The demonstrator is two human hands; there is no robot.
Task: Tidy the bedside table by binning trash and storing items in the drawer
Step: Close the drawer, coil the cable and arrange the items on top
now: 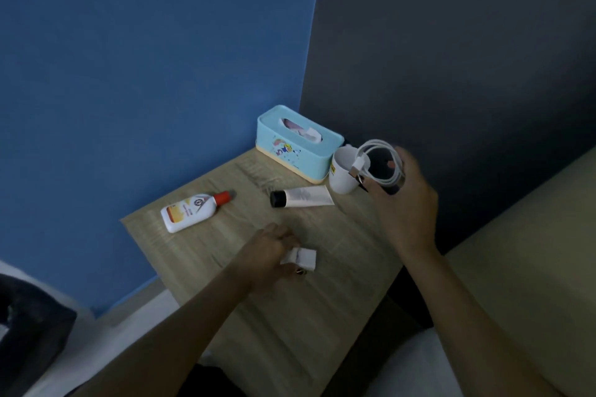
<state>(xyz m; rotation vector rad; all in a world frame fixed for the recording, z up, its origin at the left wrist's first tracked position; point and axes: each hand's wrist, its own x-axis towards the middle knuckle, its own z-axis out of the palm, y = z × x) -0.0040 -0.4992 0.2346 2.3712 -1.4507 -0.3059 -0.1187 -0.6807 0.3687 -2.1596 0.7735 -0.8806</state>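
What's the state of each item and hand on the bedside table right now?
Cable: coiled, held up by right hand.
Charger: on the table, gripped by left hand.
Bottle: lying flat, red cap on.
Tube: lying flat, black cap on.
Mug: upright, beside tissue box.
Tissue box: closed, tissue showing at the slot.

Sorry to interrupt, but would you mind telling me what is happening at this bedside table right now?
A person is tidying a wooden bedside table. The right hand holds a coiled white cable just above the table, near a white mug. The left hand grips a small white charger block low over the tabletop. Lying on the table are a white bottle with a red cap and a black-capped tube, with a blue tissue box at the back corner.
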